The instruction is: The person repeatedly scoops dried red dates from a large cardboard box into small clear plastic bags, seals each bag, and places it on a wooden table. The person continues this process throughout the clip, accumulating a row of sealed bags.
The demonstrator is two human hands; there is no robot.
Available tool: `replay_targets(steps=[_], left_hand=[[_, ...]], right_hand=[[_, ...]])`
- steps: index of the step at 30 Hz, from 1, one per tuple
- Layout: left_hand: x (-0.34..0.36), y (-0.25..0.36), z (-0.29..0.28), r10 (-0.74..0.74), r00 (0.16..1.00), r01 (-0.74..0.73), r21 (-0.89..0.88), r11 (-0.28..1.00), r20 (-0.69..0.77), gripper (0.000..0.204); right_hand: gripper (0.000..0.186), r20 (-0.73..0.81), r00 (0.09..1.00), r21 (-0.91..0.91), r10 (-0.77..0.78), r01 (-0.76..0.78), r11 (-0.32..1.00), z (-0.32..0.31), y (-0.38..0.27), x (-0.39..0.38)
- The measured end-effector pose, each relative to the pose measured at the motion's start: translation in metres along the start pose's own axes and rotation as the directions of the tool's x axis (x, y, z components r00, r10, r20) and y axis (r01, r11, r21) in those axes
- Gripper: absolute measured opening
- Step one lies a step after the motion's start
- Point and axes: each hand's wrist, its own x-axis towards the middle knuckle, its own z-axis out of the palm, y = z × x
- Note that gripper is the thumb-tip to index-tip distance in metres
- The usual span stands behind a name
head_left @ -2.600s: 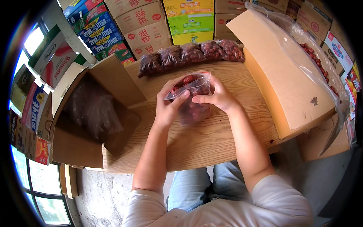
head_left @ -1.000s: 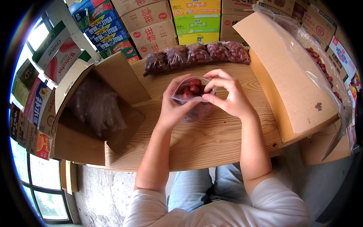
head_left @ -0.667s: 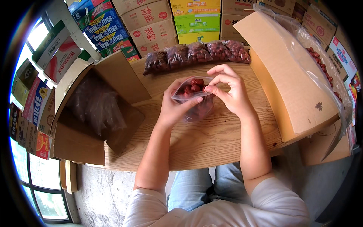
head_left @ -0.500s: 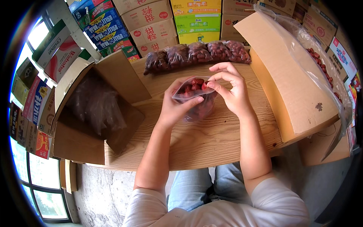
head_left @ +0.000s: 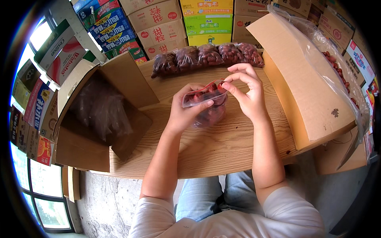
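A clear zip bag (head_left: 209, 116) part filled with dark red dried dates stands on the wooden table in front of me. Its mouth is parted, and several red dates (head_left: 197, 96) show inside it. My left hand (head_left: 185, 108) is closed on the left side of the bag's rim, thumb along the near edge. At the right corner of the mouth, my right hand (head_left: 248, 92) pinches the rim between thumb and fingertips, right by a date; the other fingers are raised.
Several filled date bags (head_left: 206, 57) line the table's (head_left: 190, 152) back edge. An open carton (head_left: 83, 148) with clear plastic bags (head_left: 101, 109) stands at left. At right, a large carton (head_left: 305, 87) lined with plastic holds loose dates. Stacked boxes (head_left: 156, 31) rise behind.
My right hand has moved slightly right. The bag's mouth has gone from rounded to longer and narrower, stretched between both hands. My left hand has barely moved.
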Motion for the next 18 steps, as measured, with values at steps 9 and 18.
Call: replay_targets(steps=[9, 18], left_hand=[[0.002, -0.005, 0.003, 0.188, 0.981, -0.189, 0.003, 0.982, 0.053, 0.07], [0.0, -0.005, 0.007, 0.161, 0.986, -0.159, 0.026, 0.987, -0.049, 0.054]], right_hand=[[0.017, 0.048, 0.999, 0.038, -0.013, 0.012, 0.999, 0.002, -0.003, -0.001], [0.014, 0.112, 0.987, 0.329, 0.115, -0.146, 0.933, 0.008, -0.004, -0.002]])
